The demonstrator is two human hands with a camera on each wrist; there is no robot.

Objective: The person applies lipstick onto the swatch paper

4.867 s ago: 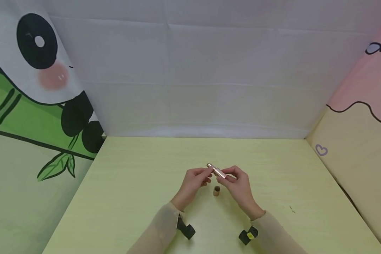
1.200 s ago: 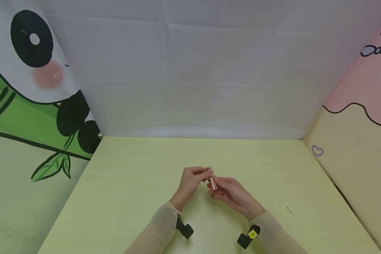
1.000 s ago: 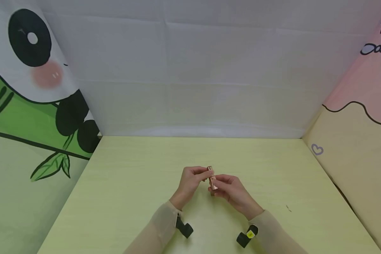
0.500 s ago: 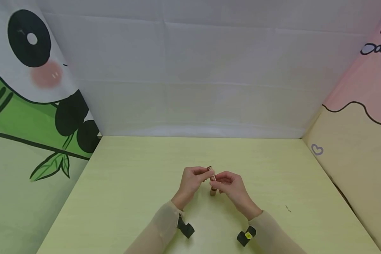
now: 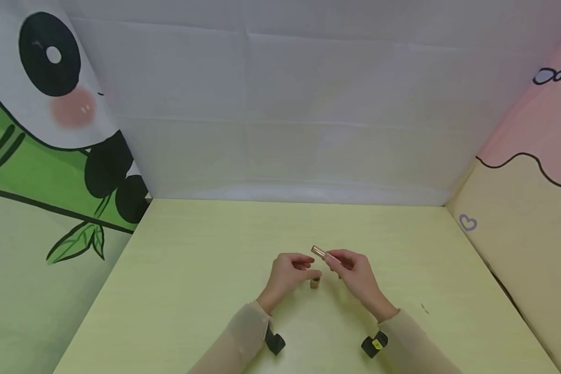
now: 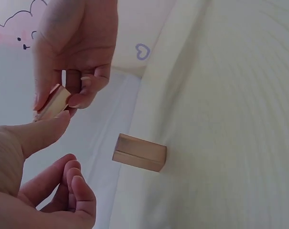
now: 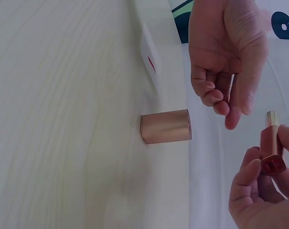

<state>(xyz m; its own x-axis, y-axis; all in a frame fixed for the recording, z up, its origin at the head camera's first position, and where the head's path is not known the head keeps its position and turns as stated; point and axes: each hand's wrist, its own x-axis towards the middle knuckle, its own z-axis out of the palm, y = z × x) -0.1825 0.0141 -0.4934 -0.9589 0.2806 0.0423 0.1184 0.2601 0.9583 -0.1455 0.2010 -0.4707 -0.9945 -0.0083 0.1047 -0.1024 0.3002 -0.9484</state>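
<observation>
My right hand (image 5: 352, 270) pinches a rose-gold lipstick (image 5: 320, 252) between thumb and fingers, above the table. The lipstick tilts up to the left; the right wrist view shows its narrower, shiny golden end (image 7: 271, 118) pointing up and a dark red square base (image 7: 273, 164). Nothing is in my left hand (image 5: 290, 275), its thumb extended and its fingers loosely bent, just left of the lipstick. Below and between both hands, the rose-gold lipstick cap (image 5: 315, 283) stands upright on the table, its open end up. In the left wrist view the cap (image 6: 140, 152) shows whole, apart from both hands.
The pale yellow table (image 5: 205, 244) reaches back to a white cloth wall (image 5: 280, 119). Printed side panels flank it, a panda (image 5: 51, 57) on the left and a pink design (image 5: 528, 124) on the right. A small dark mark (image 5: 424, 308) lies right of my right arm.
My left hand has let go of the lipstick and its fingers have parted. The right hand has moved right with the lipstick, tilting it over. The cap beneath has come more into sight.
</observation>
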